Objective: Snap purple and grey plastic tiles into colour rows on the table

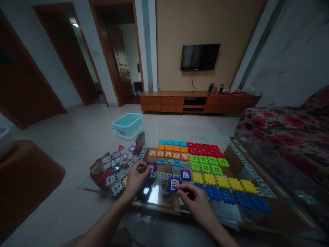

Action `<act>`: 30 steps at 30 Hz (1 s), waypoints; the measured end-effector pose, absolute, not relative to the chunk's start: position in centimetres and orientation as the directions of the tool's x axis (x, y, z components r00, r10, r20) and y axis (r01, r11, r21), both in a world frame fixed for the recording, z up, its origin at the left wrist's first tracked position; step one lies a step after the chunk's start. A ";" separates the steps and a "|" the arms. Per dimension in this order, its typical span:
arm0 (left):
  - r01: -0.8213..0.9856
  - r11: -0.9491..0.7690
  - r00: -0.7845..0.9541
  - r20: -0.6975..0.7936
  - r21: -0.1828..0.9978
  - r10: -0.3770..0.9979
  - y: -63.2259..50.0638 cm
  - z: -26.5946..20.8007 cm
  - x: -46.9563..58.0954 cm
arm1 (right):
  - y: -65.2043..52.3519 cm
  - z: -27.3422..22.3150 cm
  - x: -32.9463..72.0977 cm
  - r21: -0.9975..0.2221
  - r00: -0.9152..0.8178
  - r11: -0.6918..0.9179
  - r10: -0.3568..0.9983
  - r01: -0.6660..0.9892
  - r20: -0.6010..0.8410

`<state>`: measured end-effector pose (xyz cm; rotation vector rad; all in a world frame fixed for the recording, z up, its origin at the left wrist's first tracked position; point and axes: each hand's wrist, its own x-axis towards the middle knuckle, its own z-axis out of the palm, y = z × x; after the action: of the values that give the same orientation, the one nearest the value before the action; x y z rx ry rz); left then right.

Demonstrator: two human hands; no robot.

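Messy grey tiles [122, 175] are on the glass desk's [154, 195] left, then I see the left hand [137, 177] pinching a purple window tile [152, 167], then the right hand [195, 201], fingers mostly closed, gripping a second purple tile [174, 184] left of the yellow row [223, 181], lol.

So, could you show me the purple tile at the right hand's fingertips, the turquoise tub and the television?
Purple tile [174, 184]: head view, on its white window panel.
Turquoise tub [132, 128]: head view, on its outer side wall.
Television [200, 57]: head view, mid-screen.
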<state>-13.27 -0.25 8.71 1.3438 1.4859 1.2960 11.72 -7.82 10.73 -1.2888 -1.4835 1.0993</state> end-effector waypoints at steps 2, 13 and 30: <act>0.036 0.042 -0.127 -0.037 0.998 0.991 -1.1 7.9 -11.7 | -7.5 10.2 12.0 -0.977 -0.059 0.041 0.998 0.210 0.030; -0.342 0.382 0.179 -0.340 0.858 0.923 -4.0 8.3 -8.0 | -7.1 9.4 12.2 -0.983 -0.024 0.024 1.000 0.181 0.020; -0.483 0.508 0.453 -0.293 0.713 0.842 -5.0 9.9 -8.5 | -7.1 9.0 11.9 -0.979 0.000 -0.014 1.000 0.202 -0.015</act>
<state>-8.46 -4.99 9.88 0.5941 0.6919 0.8792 11.86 -7.11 8.98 -1.3683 -1.3518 1.1178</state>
